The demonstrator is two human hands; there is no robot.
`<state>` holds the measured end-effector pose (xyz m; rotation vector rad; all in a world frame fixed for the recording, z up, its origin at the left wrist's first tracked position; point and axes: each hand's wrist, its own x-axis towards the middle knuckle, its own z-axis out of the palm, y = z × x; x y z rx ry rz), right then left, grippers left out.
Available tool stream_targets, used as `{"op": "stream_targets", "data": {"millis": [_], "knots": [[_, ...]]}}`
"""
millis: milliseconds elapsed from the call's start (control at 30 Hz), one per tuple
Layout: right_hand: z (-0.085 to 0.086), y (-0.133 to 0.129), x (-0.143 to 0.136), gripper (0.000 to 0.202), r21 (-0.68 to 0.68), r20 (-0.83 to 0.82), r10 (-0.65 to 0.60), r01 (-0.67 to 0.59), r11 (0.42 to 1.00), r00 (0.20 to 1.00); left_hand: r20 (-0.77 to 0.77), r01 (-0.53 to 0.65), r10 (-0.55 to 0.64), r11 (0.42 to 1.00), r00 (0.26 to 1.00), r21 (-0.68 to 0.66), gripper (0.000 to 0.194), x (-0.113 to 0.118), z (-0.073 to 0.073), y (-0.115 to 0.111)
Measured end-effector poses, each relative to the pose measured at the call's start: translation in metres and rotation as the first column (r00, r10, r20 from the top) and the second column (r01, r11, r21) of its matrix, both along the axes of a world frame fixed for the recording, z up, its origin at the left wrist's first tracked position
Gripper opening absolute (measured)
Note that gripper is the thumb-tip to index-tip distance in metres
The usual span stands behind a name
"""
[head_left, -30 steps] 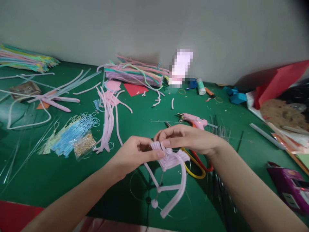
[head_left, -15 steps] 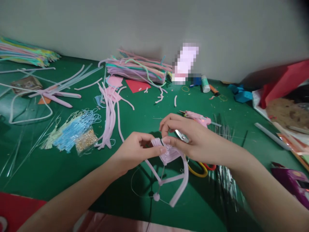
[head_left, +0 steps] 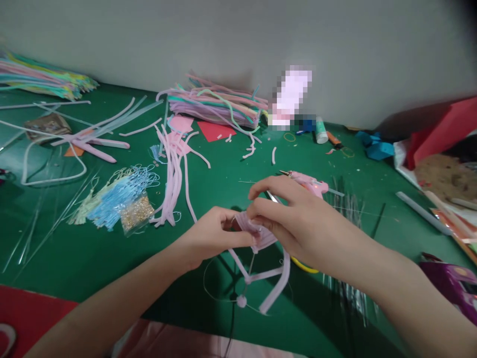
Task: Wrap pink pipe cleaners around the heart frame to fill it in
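Note:
My left hand (head_left: 210, 233) pinches the left side of a pale pink pipe-cleaner piece (head_left: 265, 239), a folded block of parallel strands. At its top edge the fingers of my right hand (head_left: 298, 211) are closed on the strands, and the fingertips hide part of the block. From the block hangs a thin wire frame with a V-shaped pipe-cleaner strip (head_left: 265, 274), a curved strip (head_left: 276, 296) and a small fuzzy ball (head_left: 242, 301). Under my right hand lie scissors (head_left: 305, 267), mostly covered. Just beyond that hand is a pink glue gun (head_left: 307, 183).
Pink pipe cleaners (head_left: 173, 184), blue tassels (head_left: 119, 199) and a bag of gold beads (head_left: 137, 214) lie to the left. Bundled pipe cleaners (head_left: 216, 104) are along the wall. Clear thin strips (head_left: 352, 278) and a purple device (head_left: 452, 286) are on the right.
My right hand has shifted slightly, its fingers now covering more of the block's top and of the scissors. My left hand keeps its pinch. The view has moved a little.

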<state>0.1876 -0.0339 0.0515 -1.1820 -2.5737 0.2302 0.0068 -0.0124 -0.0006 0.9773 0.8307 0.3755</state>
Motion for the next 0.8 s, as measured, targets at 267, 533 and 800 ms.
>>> {"op": "stream_targets", "data": {"millis": [267,533,800], "knots": [[0.015,-0.010,0.000,0.006,-0.276,-0.080,-0.082,0.057,0.960,0.993,-0.032,-0.095,0.101,0.985,0.994,0.141,0.005,0.006,-0.007,-0.003],[0.006,-0.013,0.000,0.019,-0.201,-0.038,-0.244,0.232,0.952,0.969,-0.181,-0.031,0.094,0.945,0.979,0.324,0.018,0.004,-0.001,-0.005],[0.003,-0.014,-0.011,0.022,-0.062,-0.108,-0.152,0.146,0.987,0.983,-0.091,-0.029,0.063,0.940,0.994,0.339,0.013,0.004,-0.007,-0.005]]}}
